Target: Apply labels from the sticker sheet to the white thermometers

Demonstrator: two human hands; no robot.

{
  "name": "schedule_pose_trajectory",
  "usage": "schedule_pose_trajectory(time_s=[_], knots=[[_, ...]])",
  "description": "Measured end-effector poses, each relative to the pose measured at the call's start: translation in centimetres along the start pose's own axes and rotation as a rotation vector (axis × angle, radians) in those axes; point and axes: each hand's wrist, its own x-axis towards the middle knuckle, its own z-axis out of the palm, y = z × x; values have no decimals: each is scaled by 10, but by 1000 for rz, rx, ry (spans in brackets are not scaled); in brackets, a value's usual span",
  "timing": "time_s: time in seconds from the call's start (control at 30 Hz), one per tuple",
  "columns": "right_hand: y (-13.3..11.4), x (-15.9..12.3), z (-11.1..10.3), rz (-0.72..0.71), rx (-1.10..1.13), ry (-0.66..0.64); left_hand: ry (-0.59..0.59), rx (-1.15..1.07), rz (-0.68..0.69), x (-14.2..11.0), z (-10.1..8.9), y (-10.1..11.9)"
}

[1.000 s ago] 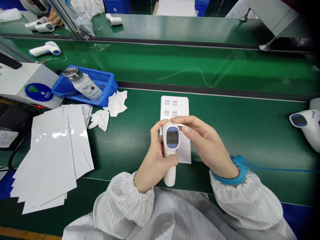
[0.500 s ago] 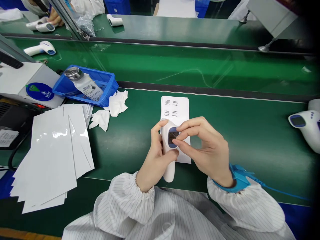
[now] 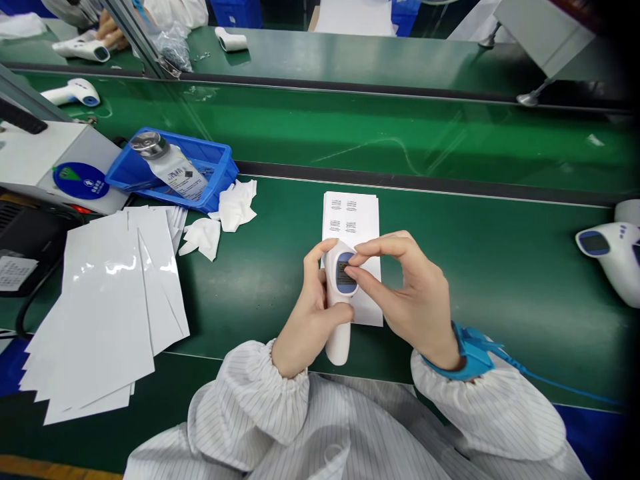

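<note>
A white handheld infrared thermometer with a blue-framed display is gripped in my left hand, its handle pointing toward me. My left fingers wrap its far side and the thumb presses across its front below the display. Over the display's right edge, my right hand brings thumb and fingertips together in a pinch. Dark printed lines show on the display; whatever is between the right fingertips is too small to make out. Under the thermometer lies a white sheet with small printed blocks of text.
Fanned white sheets lie at left, near crumpled wipes and a blue tray holding a metal-capped bottle. Another thermometer rests at far right. Beyond runs a green belt carrying a thermometer; a co-worker's hand is behind.
My right fingers have drawn closer together, into a pinch at the display's right edge. The thermometer on the green belt has shifted left. My left hand keeps its hold.
</note>
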Motion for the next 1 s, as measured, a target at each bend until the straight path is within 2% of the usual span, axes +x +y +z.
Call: schedule_pose_trajectory(time_s=[0.17, 0.37, 0.57, 0.77, 1.0], knots=[[-4, -4, -6, -32, 82, -2, -1, -33, -17, 2, -2, 2], [-13, -2, -16, 268, 416, -248, -1, -77, -22, 6, -6, 4], [-4, 0, -6, 272, 322, -138, -90, -39, -13, 5, -5, 0], [-1, -1, -2, 264, 286, -77, -65, -26, -22, 3, -2, 3], [-2, 0, -2, 269, 320, -67, -72, -24, -9, 2, -2, 2]])
